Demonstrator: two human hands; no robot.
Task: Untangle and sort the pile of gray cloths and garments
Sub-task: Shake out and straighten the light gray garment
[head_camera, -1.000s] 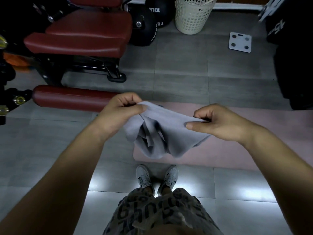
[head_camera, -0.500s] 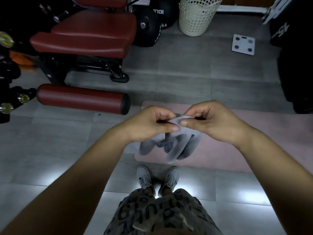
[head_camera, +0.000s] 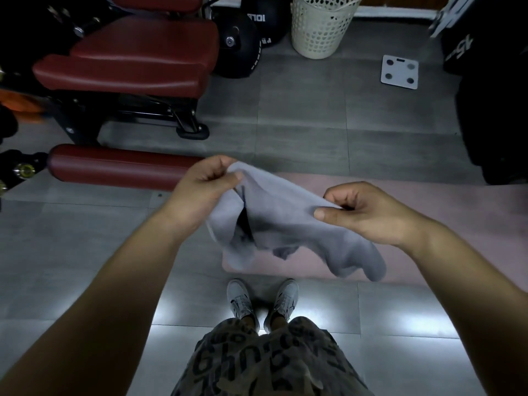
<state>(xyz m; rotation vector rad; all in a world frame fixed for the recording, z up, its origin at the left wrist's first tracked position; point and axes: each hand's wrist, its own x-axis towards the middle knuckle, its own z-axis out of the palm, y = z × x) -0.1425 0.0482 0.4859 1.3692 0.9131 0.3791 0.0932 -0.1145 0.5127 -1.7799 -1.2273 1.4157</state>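
Pinching the top edge of one gray cloth (head_camera: 285, 221) at two spots, we hold it in the air in front of our waist. The left hand (head_camera: 204, 185) grips one end between thumb and curled fingers, the right hand (head_camera: 364, 214) pinches the edge further along, and the rest hangs in loose folds with a dark crease down its left side. To do this step well, we judge the hands should draw apart along that edge until it goes taut, then give a light shake so the doubled part drops open; tugging against a fold would only tighten it. We cannot tell whether it is a plain cloth or a garment while it is bunched. Below it are our patterned shorts (head_camera: 271, 364) and gray shoes (head_camera: 241, 301) on the tiled floor, and just past the toes lies a pink mat (head_camera: 445, 224), a likely place to lay sorted pieces; no pile shows on its visible part. Farther left, a red roller pad (head_camera: 120, 165) and a red bench (head_camera: 137, 55) stand near enough that a swinging corner might catch. Farthest off are a white scale (head_camera: 400, 72) and a cream basket (head_camera: 323, 30).
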